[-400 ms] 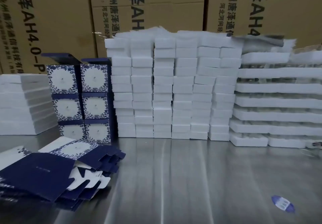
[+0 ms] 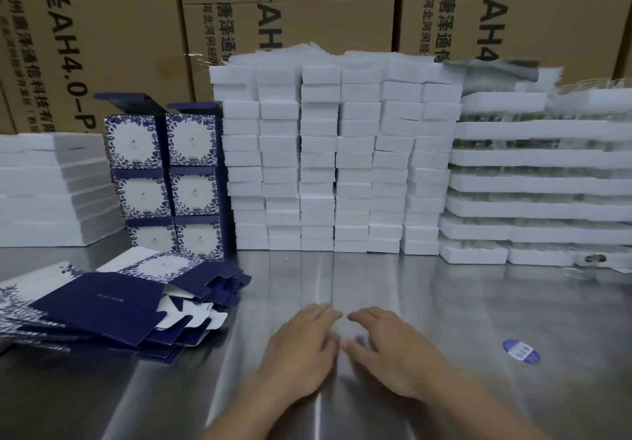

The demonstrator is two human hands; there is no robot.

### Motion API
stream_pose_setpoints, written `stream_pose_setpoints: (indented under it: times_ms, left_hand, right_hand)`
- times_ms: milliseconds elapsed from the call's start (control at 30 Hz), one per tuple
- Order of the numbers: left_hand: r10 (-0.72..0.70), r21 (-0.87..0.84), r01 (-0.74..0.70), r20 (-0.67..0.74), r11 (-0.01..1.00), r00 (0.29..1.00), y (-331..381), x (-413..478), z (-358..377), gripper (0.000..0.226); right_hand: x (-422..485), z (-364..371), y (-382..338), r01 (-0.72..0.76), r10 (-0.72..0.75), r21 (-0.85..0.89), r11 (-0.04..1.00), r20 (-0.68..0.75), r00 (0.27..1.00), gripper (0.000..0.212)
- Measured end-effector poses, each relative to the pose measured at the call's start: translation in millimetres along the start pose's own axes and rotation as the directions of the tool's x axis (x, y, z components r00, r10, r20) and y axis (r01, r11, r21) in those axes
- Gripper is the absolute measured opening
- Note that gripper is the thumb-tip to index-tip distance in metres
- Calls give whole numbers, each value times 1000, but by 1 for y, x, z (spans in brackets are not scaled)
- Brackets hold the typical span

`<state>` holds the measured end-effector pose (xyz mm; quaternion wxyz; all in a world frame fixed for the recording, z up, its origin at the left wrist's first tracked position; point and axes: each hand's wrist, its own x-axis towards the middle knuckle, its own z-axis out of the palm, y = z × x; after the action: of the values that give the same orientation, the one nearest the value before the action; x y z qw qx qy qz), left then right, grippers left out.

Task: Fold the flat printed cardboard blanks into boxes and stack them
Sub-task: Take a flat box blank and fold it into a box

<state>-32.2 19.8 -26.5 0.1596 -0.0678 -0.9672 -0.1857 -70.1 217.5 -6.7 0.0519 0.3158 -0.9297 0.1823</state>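
Observation:
A loose pile of flat blue-and-white printed blanks [image 2: 102, 306] lies on the steel table [image 2: 393, 302] at the left. Behind it, folded printed boxes [image 2: 167, 183] stand stacked in two columns, three high, the top two with lids up. My left hand [image 2: 301, 347] and my right hand [image 2: 386, 343] are over the table's middle, palms down, fingers fairly straight, fingertips almost meeting. Neither hand holds anything. Both are to the right of the blank pile, apart from it.
White foam blocks [image 2: 335, 159] are stacked in several columns at the back middle. White foam trays [image 2: 540, 183] are piled at the right, white flat sheets [image 2: 51, 193] at the far left. Brown shipping cartons [image 2: 290, 11] form the back wall. A round blue sticker [image 2: 521, 351] lies at the right.
Both hands have come into view from the bottom edge and now hover over the middle of the table. The blanks and boxes have not moved.

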Motion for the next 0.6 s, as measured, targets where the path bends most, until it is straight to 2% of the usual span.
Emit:
stream_pose_setpoints:
  times_ms: [67,167,233,333,600]
  left_hand:
    - [10,92,-11,14,996,1000,-7,0,5,45]
    - [58,74,-58,2,996,998,-1,-1,8,44]
    - [58,92,-57,-6,994,998,-4,2,10,43]
    - [38,162,-34,-21,986,999,-1,2,12,42]
    - [52,134,-48,-25,990,998,-5,5,15,41]
  right_hand:
    - [9,18,6,-38,39,15,999,-36,999,58]
    - [12,29,10,-49,50,14,999,-94,994,47]
    - [11,30,13,-44,47,36,998,-77,996,44]
    - [11,32,18,-18,19,16,1000,-93,996,43]
    - [14,35,26,-14,18,45,999,-74,997,47]
